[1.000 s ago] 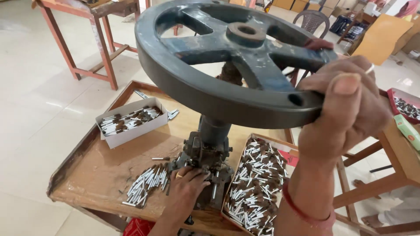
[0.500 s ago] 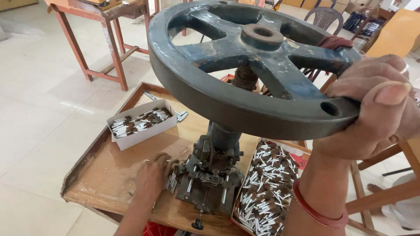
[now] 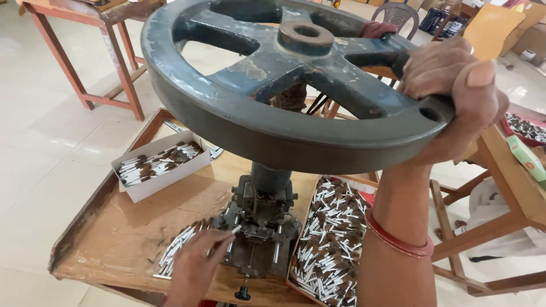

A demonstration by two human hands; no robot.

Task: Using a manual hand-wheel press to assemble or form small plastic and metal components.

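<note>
The right hand has its grip clamped on the rim of the big dark handwheel of a hand press, which stands on a wooden tray surface. The left hand pinches a thin white-tipped stick at the press's die, fingers together on it. A loose heap of sticks lies just left of the press, a white box of them farther back, a full tray right

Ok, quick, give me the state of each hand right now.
Left hand: closed, pinching a small pale stick at the press base.
Right hand: closed, gripping the rim of the big handwheel.
</note>
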